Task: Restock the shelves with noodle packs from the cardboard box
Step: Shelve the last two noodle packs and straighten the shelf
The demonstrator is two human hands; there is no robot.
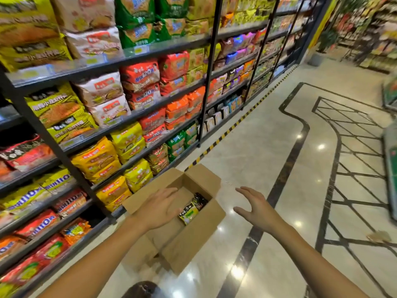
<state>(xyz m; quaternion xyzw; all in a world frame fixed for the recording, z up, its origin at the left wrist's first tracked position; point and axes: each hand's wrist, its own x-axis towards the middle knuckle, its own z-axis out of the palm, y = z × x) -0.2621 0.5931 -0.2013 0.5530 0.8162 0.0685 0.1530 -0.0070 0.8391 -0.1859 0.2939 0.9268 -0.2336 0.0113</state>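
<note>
Both hands reach for the open cardboard box (171, 222)
Left hand (159, 209) released, over the opening; right hand (255, 209) released, just outside its rim; noodle pack (190, 211) between them, low inside, so both arms reach down

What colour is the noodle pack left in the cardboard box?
Yellow-green and black noodle pack, best seen in the head view.

A shop aisle. The floor (268, 147) is glossy pale marble tile, inlaid with dark curving bands (287, 160) and a dark lattice pattern (354, 151), and dotted with bright reflections of ceiling lights. A yellow-and-black hazard strip (234, 125) runs along the floor edge at left. Far right, blurred racks (378, 39) of goods and a potted plant (324, 41).
</note>
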